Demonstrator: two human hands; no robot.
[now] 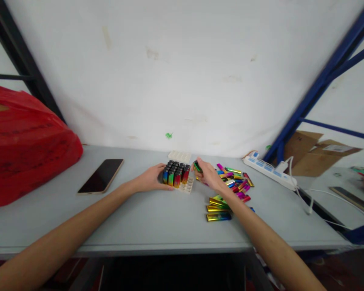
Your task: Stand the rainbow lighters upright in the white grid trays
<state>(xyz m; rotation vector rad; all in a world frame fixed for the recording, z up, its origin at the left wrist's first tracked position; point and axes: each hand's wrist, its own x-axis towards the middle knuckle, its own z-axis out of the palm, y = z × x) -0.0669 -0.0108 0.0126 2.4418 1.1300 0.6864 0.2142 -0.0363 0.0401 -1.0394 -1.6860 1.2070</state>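
Observation:
A cream tray with round holes (188, 186) lies near the middle of the table. Upright in it stand several shiny lighters (176, 178) with black tops, in blue, green and red-gold. My left hand (151, 178) wraps the left side of this group, its thumb in front and its fingers behind. Just right of the tray, my right hand (206, 173) pinches a green lighter (197, 166) with a dark end, held tilted above the table. A pile of shiny coloured lighter cases (235, 182) spreads beyond and beside the right wrist, partly hidden by the forearm.
Behind the lighters is a second pale holed tray (179, 156). A phone (101, 176) lies to the left, near a red plastic bag (27, 145). A white power strip (269, 171) with cables is at the right, before a blue frame (318, 89) and cardboard boxes (315, 153).

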